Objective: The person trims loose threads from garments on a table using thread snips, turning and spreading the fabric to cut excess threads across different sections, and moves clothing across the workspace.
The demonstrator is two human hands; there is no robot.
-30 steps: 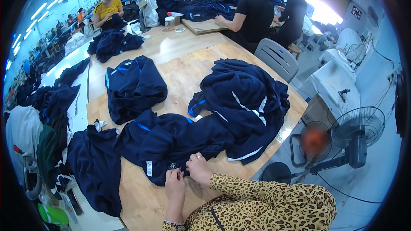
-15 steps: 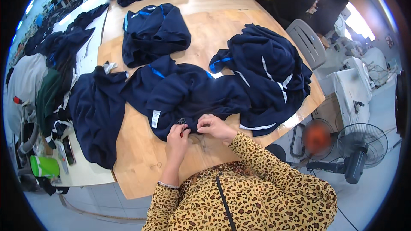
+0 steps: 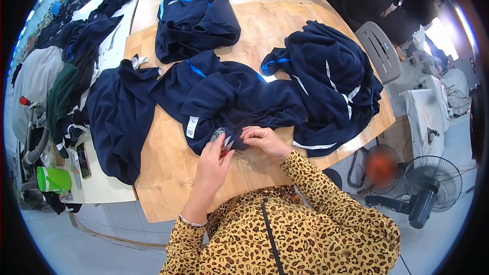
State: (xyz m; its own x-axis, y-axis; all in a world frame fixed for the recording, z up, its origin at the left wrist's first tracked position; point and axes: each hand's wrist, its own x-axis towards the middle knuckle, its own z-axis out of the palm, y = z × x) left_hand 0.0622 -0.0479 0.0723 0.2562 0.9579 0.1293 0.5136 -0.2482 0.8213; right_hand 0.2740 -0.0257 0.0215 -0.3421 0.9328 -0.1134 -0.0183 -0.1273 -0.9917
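Navy fleece garment point(image 3: 237, 91) lies just beyond the left grip point(image 3: 212, 164), which wraps red-handled snips point(image 3: 229, 144); the right grip point(image 3: 268, 142), beside it, is pinched together, on what I cannot tell. A slip so close could nick fabric. Rightward beyond, a white-striped garment point(image 3: 318, 79) crowds the tabletop point(image 3: 168, 183).

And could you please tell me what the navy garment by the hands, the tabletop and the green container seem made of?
Navy garment: matte cloth, perhaps fleece, from its soft folds. Tabletop: apparently wood or veneer, slightly glossy, with pale grain and reflections. Green container: probably smooth plastic, given its even, bright colour.
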